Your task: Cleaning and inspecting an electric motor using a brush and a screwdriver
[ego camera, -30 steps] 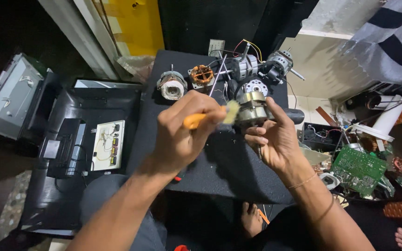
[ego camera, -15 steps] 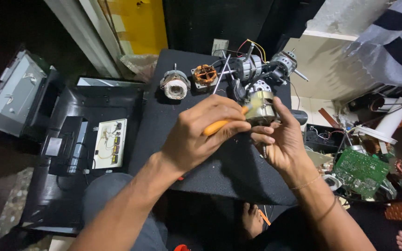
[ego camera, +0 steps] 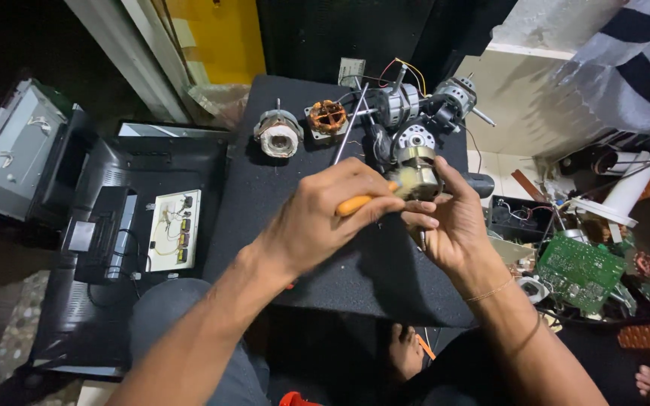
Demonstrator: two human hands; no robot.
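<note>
An orange-handled brush point(ego camera: 366, 198) has pale bristles. The motor rotor point(ego camera: 415, 169) is brass-gold and silver. Far on the black table point(ego camera: 280, 225) sit a copper-orange stator coil point(ego camera: 329, 116) and a white-wound coil point(ego camera: 278, 135). A green circuit board point(ego camera: 579, 269) lies right.

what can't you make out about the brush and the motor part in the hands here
Head view only:
- Brush: most of the orange handle is hidden inside the left hand; the bristles are blurred.
- Motor part: its underside is covered by the right hand.
- Thin shaft below the right fingers: too small to tell what it joins.
</note>
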